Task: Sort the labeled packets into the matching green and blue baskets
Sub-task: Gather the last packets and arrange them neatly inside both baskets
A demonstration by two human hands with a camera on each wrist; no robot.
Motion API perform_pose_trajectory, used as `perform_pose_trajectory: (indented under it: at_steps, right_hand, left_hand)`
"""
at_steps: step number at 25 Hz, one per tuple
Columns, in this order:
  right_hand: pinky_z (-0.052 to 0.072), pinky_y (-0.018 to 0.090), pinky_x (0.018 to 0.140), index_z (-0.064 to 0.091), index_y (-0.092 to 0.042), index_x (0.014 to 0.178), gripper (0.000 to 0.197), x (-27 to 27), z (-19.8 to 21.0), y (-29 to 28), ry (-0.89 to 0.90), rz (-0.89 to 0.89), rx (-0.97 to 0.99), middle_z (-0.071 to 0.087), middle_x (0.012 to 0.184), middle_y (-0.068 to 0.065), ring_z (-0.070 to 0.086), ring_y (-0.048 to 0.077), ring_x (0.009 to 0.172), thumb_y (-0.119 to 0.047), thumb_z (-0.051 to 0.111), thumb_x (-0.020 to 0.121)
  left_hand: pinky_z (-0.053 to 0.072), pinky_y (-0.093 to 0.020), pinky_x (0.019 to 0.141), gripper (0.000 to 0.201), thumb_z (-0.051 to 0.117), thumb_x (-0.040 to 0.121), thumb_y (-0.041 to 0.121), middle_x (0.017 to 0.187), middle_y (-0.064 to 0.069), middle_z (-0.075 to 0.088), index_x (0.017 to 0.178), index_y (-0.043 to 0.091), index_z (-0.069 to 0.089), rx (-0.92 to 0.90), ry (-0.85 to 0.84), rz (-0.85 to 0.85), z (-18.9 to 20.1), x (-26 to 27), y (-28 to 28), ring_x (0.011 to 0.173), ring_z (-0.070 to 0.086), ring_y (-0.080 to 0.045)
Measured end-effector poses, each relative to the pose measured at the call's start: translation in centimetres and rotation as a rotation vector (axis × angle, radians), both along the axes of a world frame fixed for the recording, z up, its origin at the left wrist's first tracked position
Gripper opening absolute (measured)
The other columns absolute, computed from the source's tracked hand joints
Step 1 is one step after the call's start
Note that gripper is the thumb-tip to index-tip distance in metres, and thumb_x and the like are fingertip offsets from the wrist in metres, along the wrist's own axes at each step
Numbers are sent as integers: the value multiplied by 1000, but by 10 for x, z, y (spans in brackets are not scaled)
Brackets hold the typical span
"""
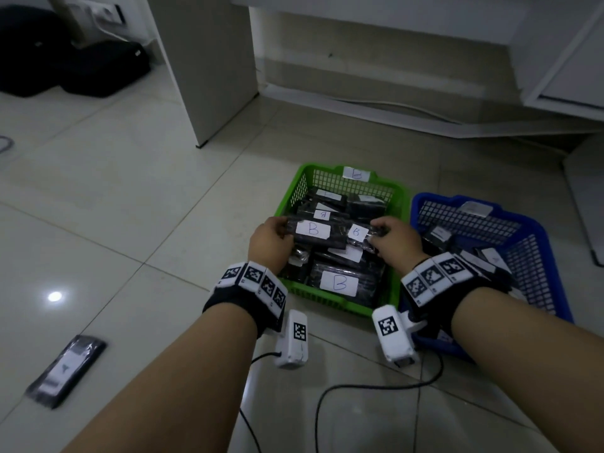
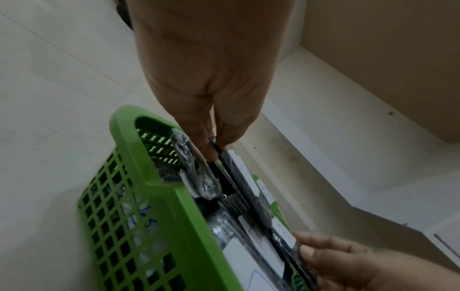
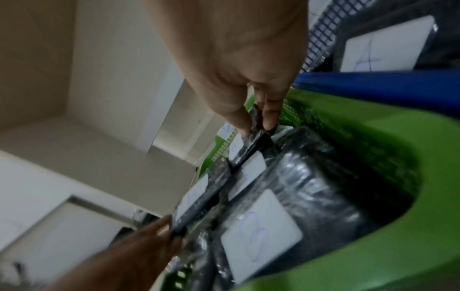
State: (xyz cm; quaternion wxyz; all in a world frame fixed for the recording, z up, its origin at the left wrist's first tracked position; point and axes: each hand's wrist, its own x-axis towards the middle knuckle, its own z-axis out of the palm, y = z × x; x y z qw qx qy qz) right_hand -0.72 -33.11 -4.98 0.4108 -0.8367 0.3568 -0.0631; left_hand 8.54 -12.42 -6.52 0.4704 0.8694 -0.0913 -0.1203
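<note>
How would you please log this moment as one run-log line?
left hand: pinches B packets | right hand: pinches other end | location: over green basket | floor packet: unsorted

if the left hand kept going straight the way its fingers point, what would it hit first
Probably the B-labelled packet that the left hand already pinches at one end; beyond it, the right hand holding the far end. Depth is hard to judge here.
</note>
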Motion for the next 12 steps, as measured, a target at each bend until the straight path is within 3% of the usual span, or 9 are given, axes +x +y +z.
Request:
perform_pose_trajectory:
  at_steps: [1,3,5,8,12]
  right_hand:
    - [49,32,93,65,-17,117,35,-2,-3,-1,34,57,-96,57,122,12,59,27,105,-11,68,83]
    - [41,30,102,68,-20,114,33,-4,-6,1,39,103,-198,53,125,13,51,28,115,-15,70,81]
    - [42,31,101,69,-23,111,30,-2,-7,8,-21,123,-240,54,118,12,51,27,113,-17,70,81]
    - [41,26,92,68,-25,105,24,1,3,35,-149,203,-186,48,110,3,49,19,105,-15,67,84]
    - [38,25,95,66,-23,107,25,1,4,88,-250,468,-206,50,109,0,45,18,111,-12,62,85]
  left_hand:
    - [46,-29,93,44,57,86,9,119,-9,64,129,13,55,73,-42,-29,-3,1,-1,104,63,-24]
    - [42,-29,99,44,56,87,9,126,-12,59,130,13,56,127,-82,-52,-7,1,0,112,59,-25]
    - [43,-28,99,41,55,87,9,126,-10,60,128,14,59,101,-100,-47,-7,1,5,112,59,-24]
    - [43,-20,87,31,57,87,11,114,-3,62,115,18,68,9,-170,3,-3,-3,27,100,62,-16]
    - [41,-16,80,27,56,84,3,102,2,59,100,19,70,82,-314,43,-14,-14,102,85,59,-10]
